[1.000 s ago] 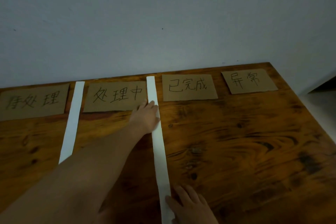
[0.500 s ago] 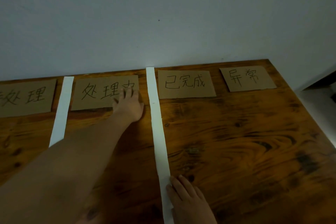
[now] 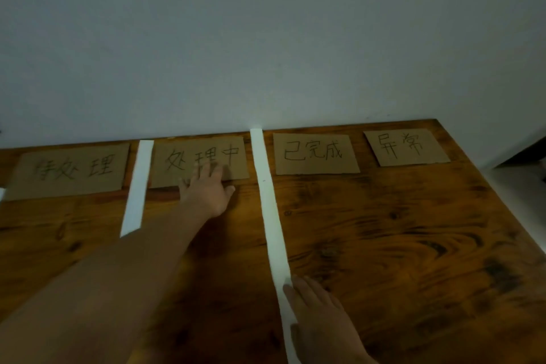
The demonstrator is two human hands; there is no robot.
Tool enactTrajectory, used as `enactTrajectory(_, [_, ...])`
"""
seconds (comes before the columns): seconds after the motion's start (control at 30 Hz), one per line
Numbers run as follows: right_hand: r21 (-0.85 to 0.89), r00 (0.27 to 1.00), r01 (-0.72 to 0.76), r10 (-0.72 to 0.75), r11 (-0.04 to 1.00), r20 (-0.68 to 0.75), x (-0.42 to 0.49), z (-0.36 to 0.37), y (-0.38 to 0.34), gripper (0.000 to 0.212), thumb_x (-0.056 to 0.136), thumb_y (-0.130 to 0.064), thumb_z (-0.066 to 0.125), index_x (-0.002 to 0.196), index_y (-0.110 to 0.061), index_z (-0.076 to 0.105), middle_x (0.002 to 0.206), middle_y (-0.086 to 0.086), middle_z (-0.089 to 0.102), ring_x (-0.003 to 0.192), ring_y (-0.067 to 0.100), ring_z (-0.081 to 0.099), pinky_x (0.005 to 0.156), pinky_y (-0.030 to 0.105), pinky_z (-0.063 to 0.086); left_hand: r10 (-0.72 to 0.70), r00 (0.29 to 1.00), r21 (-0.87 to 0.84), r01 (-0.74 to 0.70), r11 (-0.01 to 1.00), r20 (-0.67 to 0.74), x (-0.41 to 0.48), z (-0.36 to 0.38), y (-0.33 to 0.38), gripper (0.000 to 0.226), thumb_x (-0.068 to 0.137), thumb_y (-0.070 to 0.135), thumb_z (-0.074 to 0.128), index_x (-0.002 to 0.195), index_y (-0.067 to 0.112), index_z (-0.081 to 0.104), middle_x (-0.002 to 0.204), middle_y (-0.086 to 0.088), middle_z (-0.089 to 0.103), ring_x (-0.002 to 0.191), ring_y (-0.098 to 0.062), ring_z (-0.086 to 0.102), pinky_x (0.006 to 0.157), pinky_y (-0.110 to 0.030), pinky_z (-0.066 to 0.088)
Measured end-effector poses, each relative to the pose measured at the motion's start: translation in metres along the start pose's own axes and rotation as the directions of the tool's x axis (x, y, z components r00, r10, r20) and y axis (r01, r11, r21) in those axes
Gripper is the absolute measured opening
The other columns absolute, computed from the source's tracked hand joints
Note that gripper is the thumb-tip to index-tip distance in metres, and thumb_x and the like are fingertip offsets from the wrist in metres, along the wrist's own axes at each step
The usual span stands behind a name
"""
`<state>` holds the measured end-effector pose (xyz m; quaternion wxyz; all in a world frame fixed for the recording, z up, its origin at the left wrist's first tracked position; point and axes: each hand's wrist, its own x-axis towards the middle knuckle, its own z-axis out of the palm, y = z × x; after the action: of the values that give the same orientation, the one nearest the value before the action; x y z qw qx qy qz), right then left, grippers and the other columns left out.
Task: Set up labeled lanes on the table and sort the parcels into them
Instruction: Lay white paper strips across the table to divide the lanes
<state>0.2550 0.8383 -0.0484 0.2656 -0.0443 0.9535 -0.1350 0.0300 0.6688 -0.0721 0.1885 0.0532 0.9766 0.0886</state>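
My left hand: now off the centre strip, fingers flat, slightly spread on the second label card. My right hand: fingers together, still pinning the strip. Lanes unfinished.

You have a dark wooden table with strong grain. Along its far edge four brown cardboard cards with handwritten characters lie flat, left to right: first label, second label, third label, fourth label. The left strip of white paper lies between the first two, and the middle strip runs toward you between the second and third.
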Motion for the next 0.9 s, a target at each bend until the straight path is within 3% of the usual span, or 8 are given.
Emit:
enactTrajectory(0.1, [0.029,0.993,0.039,-0.035,0.999,-0.11,0.001,-0.025,-0.023,0.057,0.099,-0.033,0.041,0.151,-0.028,0.018,0.16,-0.007,0.008,0.147,0.015,0.004,0.119,0.035,0.011,-0.047,0.999,0.013,0.047,0.999,-0.012,-0.04,-0.017,-0.029,0.069,0.096,0.052,0.033,0.152,0.024,0.003,0.16,-0.005,-0.006,0.146,-0.027,-0.007,0.116,-0.054,0.003])
enactTrajectory(0.27, [0.067,0.956,0.172,-0.15,0.983,-0.254,0.007,-0.059,-0.072,0.057,0.094,-0.031,0.053,0.146,-0.024,0.03,0.147,-0.003,0.038,0.136,0.015,0.035,0.112,0.033,0.031,-0.136,0.99,-0.032,0.135,0.99,-0.027,-0.126,-0.045,-0.08,0.071,0.095,0.056,0.034,0.151,0.024,0.006,0.16,-0.003,-0.001,0.146,-0.027,-0.005,0.115,-0.055,0.008])
enactTrajectory(0.4, [0.1,0.958,0.24,-0.219,0.966,-0.186,0.003,-0.064,-0.125,0.06,0.094,-0.037,0.053,0.147,-0.021,0.029,0.15,0.0,0.034,0.139,0.019,0.029,0.113,0.035,0.027,-0.243,0.969,-0.072,0.239,0.968,-0.045,-0.188,-0.057,-0.144,0.07,0.093,0.056,0.037,0.15,0.024,0.014,0.16,-0.003,0.005,0.146,-0.027,0.0,0.116,-0.054,0.009])
enactTrajectory(0.57, [0.098,0.936,0.328,-0.309,0.94,-0.169,-0.006,-0.039,-0.203,0.058,0.094,-0.035,0.053,0.146,-0.022,0.031,0.15,-0.002,0.033,0.139,0.018,0.028,0.113,0.032,0.025,-0.38,0.924,-0.083,0.375,0.923,-0.051,-0.255,-0.046,-0.27,0.067,0.081,0.062,0.043,0.137,0.025,0.042,0.145,-0.005,0.039,0.134,-0.03,0.034,0.108,-0.051,0.032])
enactTrajectory(0.7, [0.107,0.932,0.358,-0.349,0.927,-0.099,-0.001,0.005,-0.27,0.058,0.095,-0.035,0.052,0.147,-0.02,0.031,0.147,0.0,0.037,0.135,0.019,0.034,0.11,0.031,0.03,-0.496,0.868,-0.033,0.495,0.868,-0.033,-0.288,-0.026,-0.36,0.063,0.081,0.061,0.041,0.133,0.025,0.043,0.137,-0.003,0.044,0.127,-0.03,0.04,0.102,-0.049,0.038])
enactTrajectory(0.8, [0.133,0.945,0.328,-0.327,0.935,-0.027,0.012,0.042,-0.326,0.06,0.096,-0.038,0.049,0.149,-0.02,0.027,0.151,0.002,0.031,0.138,0.019,0.029,0.113,0.031,0.025,-0.471,0.881,-0.034,0.47,0.882,-0.03,-0.299,-0.017,-0.409,0.042,0.087,0.039,0.052,0.125,0.02,0.049,0.127,-0.007,0.051,0.115,-0.028,0.05,0.096,-0.043,0.044])
enactTrajectory(0.9, [0.184,0.954,0.27,-0.288,0.945,0.082,0.027,0.077,-0.385,0.061,0.097,-0.038,0.047,0.15,-0.022,0.022,0.155,0.001,0.024,0.141,0.019,0.025,0.113,0.031,0.023,-0.398,0.917,-0.056,0.396,0.917,-0.026,-0.297,-0.002,-0.454,0.032,0.094,0.033,0.042,0.121,0.02,0.052,0.122,-0.006,0.055,0.11,-0.025,0.052,0.093,-0.041,0.046])
